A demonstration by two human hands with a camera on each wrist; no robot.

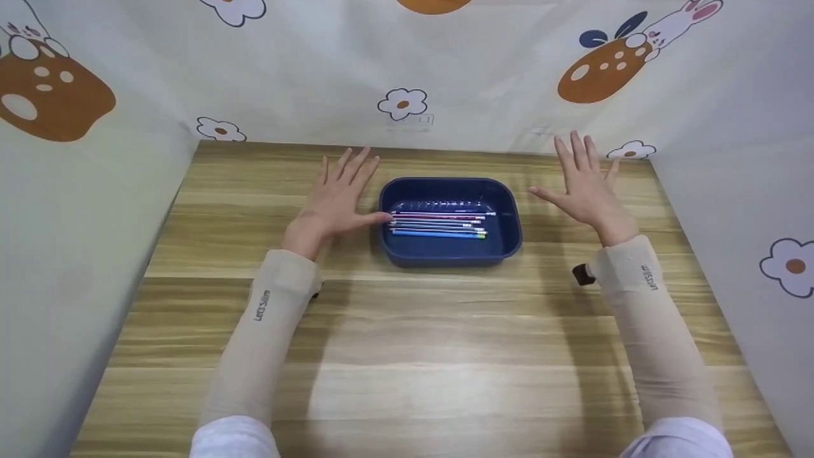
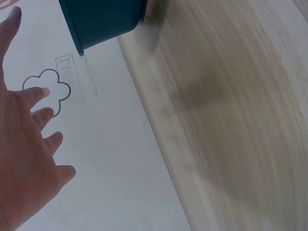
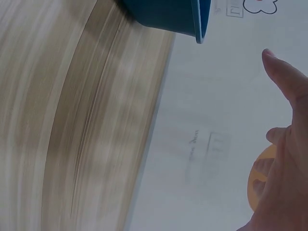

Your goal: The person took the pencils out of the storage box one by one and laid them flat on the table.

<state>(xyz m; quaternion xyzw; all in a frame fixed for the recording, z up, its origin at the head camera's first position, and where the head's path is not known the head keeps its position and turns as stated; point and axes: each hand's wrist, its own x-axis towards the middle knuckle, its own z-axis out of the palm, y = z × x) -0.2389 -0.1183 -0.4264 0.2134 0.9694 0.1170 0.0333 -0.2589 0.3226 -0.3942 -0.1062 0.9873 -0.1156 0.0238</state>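
A dark blue rectangular bin [image 1: 451,252] stands on the wooden table, and several pencils [image 1: 439,234] lie side by side in it, eraser ends to the right. To the bin's left my left hand [image 1: 334,202] is spread, fingers straight; its thumb overlaps the bin's left rim in the head view, and whether it touches I cannot tell. My right hand [image 1: 588,191] is spread to the right of the bin, apart from it and holding nothing. Both wrist views catch the bin's outer wall [image 2: 103,21] and the spread left palm [image 2: 24,159] and right palm [image 3: 284,178].
A pale wall covering [image 1: 305,83] with flowers, rabbits and orange shapes rises behind the table and on both sides. The wood-grain table [image 1: 439,356] reaches toward the person. A dark wrist device [image 1: 583,275] sticks out from the right sleeve.
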